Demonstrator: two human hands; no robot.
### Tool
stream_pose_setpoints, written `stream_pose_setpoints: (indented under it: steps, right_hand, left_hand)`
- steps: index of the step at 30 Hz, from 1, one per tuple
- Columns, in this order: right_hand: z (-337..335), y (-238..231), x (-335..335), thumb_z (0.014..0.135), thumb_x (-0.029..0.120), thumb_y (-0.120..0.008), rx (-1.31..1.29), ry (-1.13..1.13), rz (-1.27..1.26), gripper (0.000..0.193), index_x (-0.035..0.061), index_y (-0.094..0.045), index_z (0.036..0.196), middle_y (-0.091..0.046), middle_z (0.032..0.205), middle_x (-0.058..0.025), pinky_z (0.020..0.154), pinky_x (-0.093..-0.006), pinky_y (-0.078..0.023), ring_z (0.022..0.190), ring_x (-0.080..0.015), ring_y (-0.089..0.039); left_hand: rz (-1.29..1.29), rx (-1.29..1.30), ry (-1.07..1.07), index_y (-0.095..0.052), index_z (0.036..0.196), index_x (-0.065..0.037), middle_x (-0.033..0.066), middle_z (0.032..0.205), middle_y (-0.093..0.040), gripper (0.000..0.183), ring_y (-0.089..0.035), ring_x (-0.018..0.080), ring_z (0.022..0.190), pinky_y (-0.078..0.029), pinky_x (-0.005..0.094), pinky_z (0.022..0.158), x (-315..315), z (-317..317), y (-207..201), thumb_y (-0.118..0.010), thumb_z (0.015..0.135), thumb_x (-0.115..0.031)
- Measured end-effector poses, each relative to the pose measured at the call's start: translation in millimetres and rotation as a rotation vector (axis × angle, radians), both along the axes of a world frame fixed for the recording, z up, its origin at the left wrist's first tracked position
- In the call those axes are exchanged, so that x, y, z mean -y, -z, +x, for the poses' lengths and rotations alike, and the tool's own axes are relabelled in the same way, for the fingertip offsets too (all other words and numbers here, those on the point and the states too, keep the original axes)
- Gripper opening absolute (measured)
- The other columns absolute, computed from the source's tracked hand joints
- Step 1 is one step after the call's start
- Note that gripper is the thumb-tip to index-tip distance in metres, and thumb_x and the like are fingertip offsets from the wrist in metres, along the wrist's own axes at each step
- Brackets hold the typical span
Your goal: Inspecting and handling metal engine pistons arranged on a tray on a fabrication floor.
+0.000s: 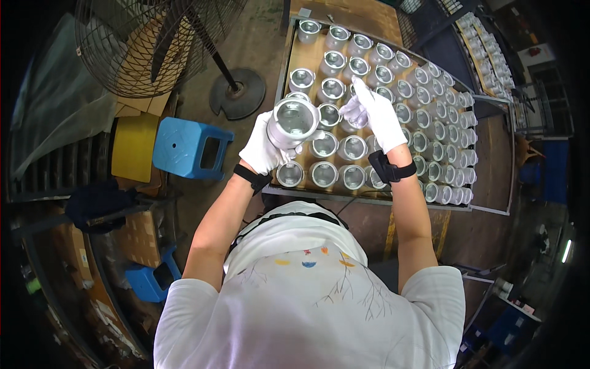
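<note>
The metal cup (293, 120), a shiny cylinder of bare silver metal with a round open mouth and smooth walls, is in the left hand (264, 147). This hand wears a white cloth glove and its fingers are closed around the cup's side. The cup is lifted just above the near left corner of the tray (302, 56), with its mouth tilted toward the camera.

The right hand (380, 115), also in a white glove, is over the middle of the tray with its fingers stretched forward. Whether it grips anything, I cannot tell. Each wrist carries one black band.

The tray is a flat rectangle with a thin metal frame and a brown floor like cardboard. On it stand many similar cups (334, 90) in neat rows, several dozen; an exact count is not possible because the far ones are too small.

Left of the tray there is one blue plastic stool (192, 149) with a square top, and one standing fan (153, 43) with a round wire cage and a round dark base.
</note>
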State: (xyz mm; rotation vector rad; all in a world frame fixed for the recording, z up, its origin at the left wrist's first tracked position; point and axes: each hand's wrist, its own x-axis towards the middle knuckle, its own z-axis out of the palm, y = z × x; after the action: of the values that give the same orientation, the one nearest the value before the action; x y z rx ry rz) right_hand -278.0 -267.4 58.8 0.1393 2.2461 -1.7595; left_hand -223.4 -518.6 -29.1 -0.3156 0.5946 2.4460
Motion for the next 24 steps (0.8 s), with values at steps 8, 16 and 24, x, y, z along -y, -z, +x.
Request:
stream_pose_setpoints:
  steps: [8,16,24]
  right_hand:
    - [3,-15,17,0.094,0.049,-0.065,-0.216,-0.498,0.54,0.048,0.0016,-0.071,0.094,-0.072,0.087,-0.0084,0.06,-0.0304,-0.051,0.068,-0.0134,-0.066]
    - [-8,86,3,0.091,0.011,-0.069,0.414,-0.347,-0.24,0.011,0.0035,-0.071,0.098,-0.071,0.081,-0.0039,0.046,-0.0212,-0.044,0.059,-0.0089,-0.065]
    - [-162,115,12,0.09,0.007,-0.069,0.183,-0.175,-0.232,0.007,0.0023,-0.065,0.087,-0.065,0.066,-0.0078,0.039,-0.0275,-0.045,0.05,-0.0181,-0.065]
  left_hand:
    - [-0.136,-0.027,0.128,-0.06,0.127,-0.01,0.014,0.109,-0.071,0.049,-0.073,0.0286,0.079,-0.056,0.0334,0.049,-7,-9,3,-0.034,0.101,-0.042]
    - [0.104,0.129,0.083,-0.057,0.13,-0.008,0.0135,0.119,-0.068,0.047,-0.071,0.0277,0.094,-0.06,0.0414,0.065,-24,-8,15,-0.037,0.106,-0.043]
    - [0.165,0.079,0.136,-0.049,0.139,-0.007,0.026,0.138,-0.057,0.052,-0.069,0.0352,0.102,-0.059,0.0361,0.07,-9,-10,8,-0.046,0.105,-0.047]
